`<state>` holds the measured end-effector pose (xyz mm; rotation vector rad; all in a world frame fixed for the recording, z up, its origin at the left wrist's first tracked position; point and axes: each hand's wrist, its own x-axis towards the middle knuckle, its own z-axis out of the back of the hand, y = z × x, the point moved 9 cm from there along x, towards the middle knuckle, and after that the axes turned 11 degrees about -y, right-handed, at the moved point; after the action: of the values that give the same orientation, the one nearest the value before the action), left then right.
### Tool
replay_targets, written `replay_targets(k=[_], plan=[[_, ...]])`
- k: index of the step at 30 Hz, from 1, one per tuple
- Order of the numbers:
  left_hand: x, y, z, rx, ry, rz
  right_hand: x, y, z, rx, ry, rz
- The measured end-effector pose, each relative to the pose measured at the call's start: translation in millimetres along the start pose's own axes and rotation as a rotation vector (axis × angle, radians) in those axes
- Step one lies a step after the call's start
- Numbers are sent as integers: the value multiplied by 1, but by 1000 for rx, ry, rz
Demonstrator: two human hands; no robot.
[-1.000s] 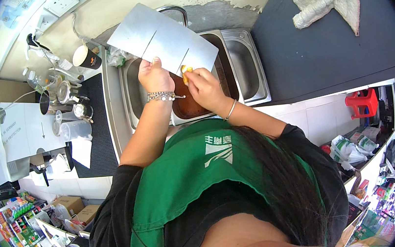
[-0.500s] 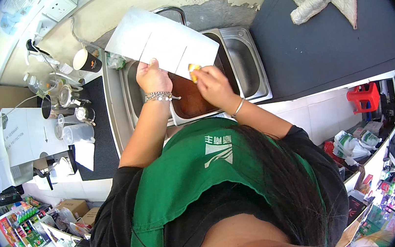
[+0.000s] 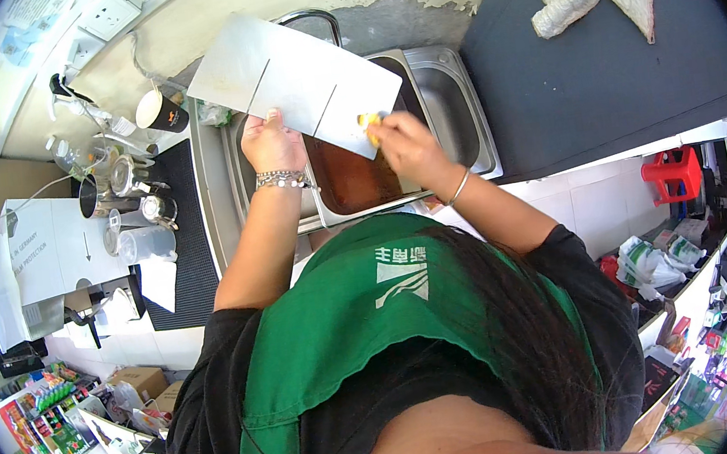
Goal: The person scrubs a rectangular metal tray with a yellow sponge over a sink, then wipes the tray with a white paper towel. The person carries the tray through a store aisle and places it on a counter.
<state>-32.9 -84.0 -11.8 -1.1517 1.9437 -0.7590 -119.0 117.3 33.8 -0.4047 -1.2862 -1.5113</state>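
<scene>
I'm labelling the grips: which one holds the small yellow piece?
The right grip: it pinches the yellow piece at the right end of the pale sheet, while the left grip holds the sheet's lower edge.

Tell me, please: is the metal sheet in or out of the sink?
Out: the left hand holds the metal sheet raised, hiding part of the sink's rim.

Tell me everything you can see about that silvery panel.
The panel, a thin, metallic-looking silvery rectangle, has two dark slit-like lines partway in from its near long edge. It slants above the sink, that edge gripped by the left hand. A yellow piece in the right hand appears to touch its right end.
</scene>
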Motion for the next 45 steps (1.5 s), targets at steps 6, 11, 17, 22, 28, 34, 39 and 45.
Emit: replay_targets(k=[6, 11, 17, 22, 28, 34, 39, 45], plan=[[-1, -2, 4, 13, 39, -15, 27, -37, 26, -108, -107, -70], [6, 4, 15, 4, 3, -1, -8, 1, 0, -3, 11, -25], [-5, 8, 8, 57, 90, 41, 24, -39, 28, -173, -164, -57], [-14, 21, -2, 20, 149, 29, 16, 15, -9, -75, -32, 52], [-15, 18, 0, 69, 145, 49, 29, -17, 4, -220, -66, 82], [-24, 13, -6, 72, 132, 39, 57, -47, 31, -278, -231, -75], [-20, 16, -5, 72, 187, 13, 59, -13, 18, -191, -119, 74], [-29, 10, -9, 106, 166, 46, 51, -10, 0, -179, -69, 148]])
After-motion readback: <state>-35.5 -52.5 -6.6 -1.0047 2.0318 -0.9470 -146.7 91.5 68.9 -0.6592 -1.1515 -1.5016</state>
